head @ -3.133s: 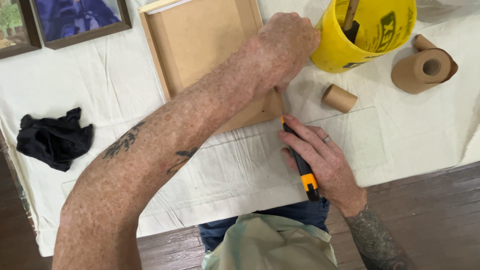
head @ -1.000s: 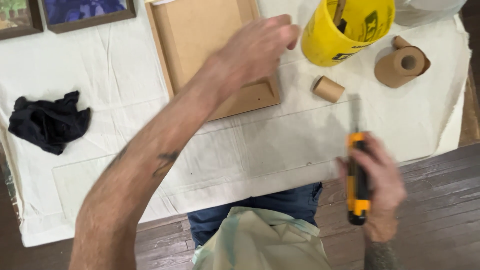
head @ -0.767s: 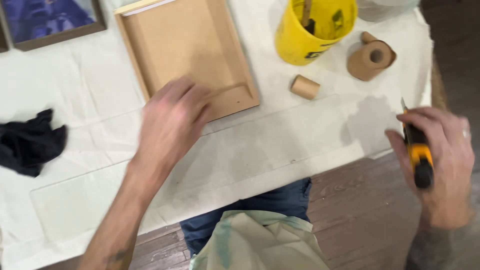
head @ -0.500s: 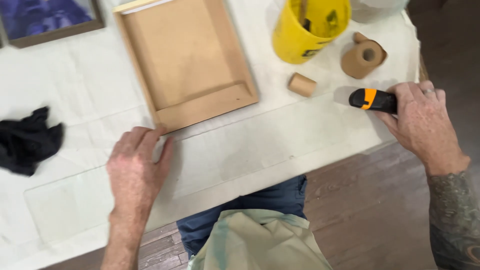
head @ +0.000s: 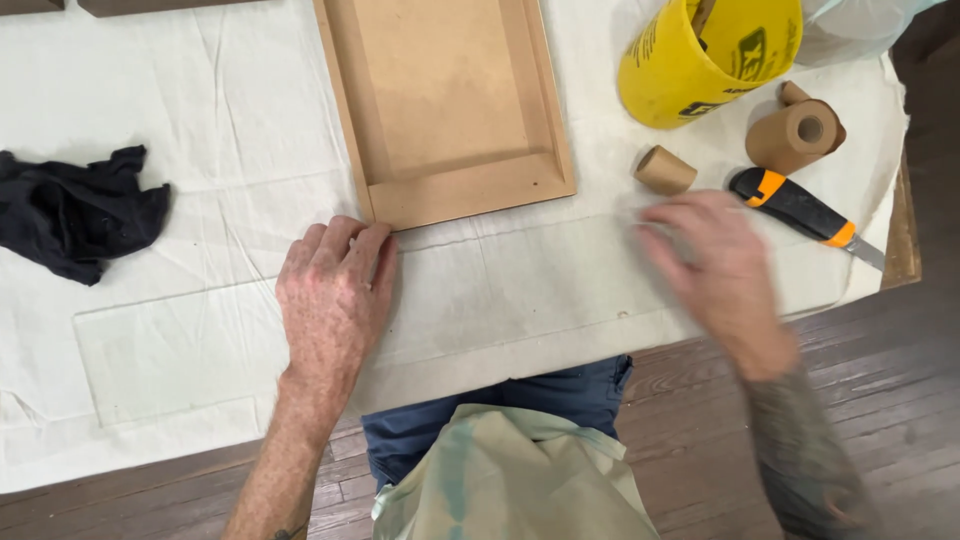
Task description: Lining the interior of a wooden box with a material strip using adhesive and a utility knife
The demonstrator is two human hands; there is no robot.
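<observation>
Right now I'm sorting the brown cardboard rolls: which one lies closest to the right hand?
The small bare tube, lying just above the right hand. The fatter roll of brown tape sits farther off, beside the yellow bucket.

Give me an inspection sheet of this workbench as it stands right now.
Surface: table under a creased white cloth.
Job's things: clear sheet lying flat near the front edge; brown frame back behind it; utility knife lying free.
Clutter: black rag, yellow bucket, paper tape roll, cardboard core.
Hands: left hand pressed flat on the sheet; right hand blurred, empty.
Cables: nothing seen.
Surroundings: dark wood floor.
</observation>
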